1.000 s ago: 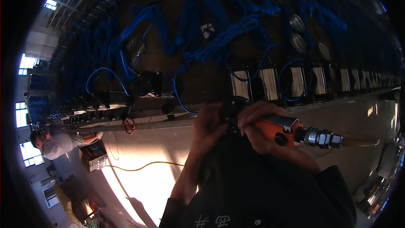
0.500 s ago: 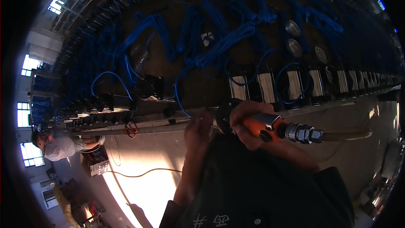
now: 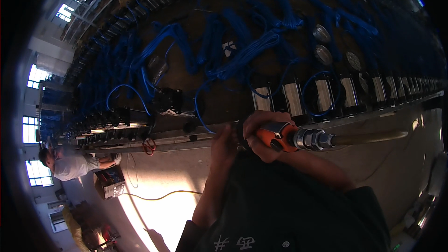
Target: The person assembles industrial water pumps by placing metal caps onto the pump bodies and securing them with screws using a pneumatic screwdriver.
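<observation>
My right hand (image 3: pixel 264 133) is wrapped round an orange air-powered tool (image 3: pixel 275 139). Metal fittings (image 3: pixel 315 139) join the tool's rear end to a yellowish hose (image 3: pixel 368 138) that runs off to the right. Close beside the tool's front end is my left hand (image 3: pixel 225 145), fingers curled together. A blue cable (image 3: pixel 200 114) comes down from the bench to its fingertips; whatever they grip is hidden. Between both hands sits a dark part, mostly covered, against the dark clothing on my front.
Along the bench edge stand metal-sided cylindrical units (image 3: pixel 292 99) in a row. Bundles of blue cable (image 3: pixel 247 56) and round metal pieces (image 3: pixel 322 54) lie behind them. Red-handled scissors or a red loop (image 3: pixel 149 146) hangs at the edge. Left, another person (image 3: pixel 70 164) is near a box (image 3: pixel 109 183).
My right hand and the orange tool have shifted left, closer to my left hand. My left hand has moved slightly right. The background has shifted a little with my head.
</observation>
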`<control>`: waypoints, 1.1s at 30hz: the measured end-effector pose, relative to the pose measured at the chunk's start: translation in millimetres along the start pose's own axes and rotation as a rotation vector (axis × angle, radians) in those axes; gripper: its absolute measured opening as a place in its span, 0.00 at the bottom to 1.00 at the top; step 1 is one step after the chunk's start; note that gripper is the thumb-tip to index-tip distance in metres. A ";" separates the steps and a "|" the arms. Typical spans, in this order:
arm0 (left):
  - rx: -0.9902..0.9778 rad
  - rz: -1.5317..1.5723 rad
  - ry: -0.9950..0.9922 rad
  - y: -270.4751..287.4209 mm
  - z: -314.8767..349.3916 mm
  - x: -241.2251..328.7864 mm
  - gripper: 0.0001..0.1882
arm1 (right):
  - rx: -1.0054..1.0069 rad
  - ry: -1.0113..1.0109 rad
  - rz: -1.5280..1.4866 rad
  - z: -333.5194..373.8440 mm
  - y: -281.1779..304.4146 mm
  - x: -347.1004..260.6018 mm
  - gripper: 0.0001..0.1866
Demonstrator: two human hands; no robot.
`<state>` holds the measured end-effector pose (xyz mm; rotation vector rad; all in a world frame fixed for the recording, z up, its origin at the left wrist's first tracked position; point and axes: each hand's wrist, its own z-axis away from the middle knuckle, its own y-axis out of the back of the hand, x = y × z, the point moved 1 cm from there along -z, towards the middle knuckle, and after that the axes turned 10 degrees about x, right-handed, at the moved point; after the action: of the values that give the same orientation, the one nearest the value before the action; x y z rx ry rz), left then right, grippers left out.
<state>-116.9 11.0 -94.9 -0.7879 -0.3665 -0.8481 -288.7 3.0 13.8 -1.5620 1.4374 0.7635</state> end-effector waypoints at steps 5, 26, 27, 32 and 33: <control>-0.033 0.031 -0.076 0.9 -6.1 -8.7 0.06 | 0.051 -0.079 -0.110 7.8 8.8 -1.2 0.09; -0.020 0.171 -0.003 -3.0 -4.9 -11.7 0.06 | -0.034 0.045 -0.176 12.1 1.0 22.5 0.13; -0.010 0.176 0.000 -3.0 -5.5 -11.8 0.06 | -0.051 0.078 -0.144 11.5 1.2 22.7 0.13; -0.086 0.125 -0.050 -0.8 -6.6 -7.4 0.06 | 0.092 -0.242 -0.141 8.4 -1.2 3.8 0.13; -0.064 0.056 -0.086 -7.5 -2.2 0.5 0.06 | 0.135 -0.333 -0.144 5.6 -0.3 0.4 0.13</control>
<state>-122.5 6.0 -92.6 -0.8921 -0.3933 -0.7777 -287.7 7.8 11.0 -1.3454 1.0985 0.7818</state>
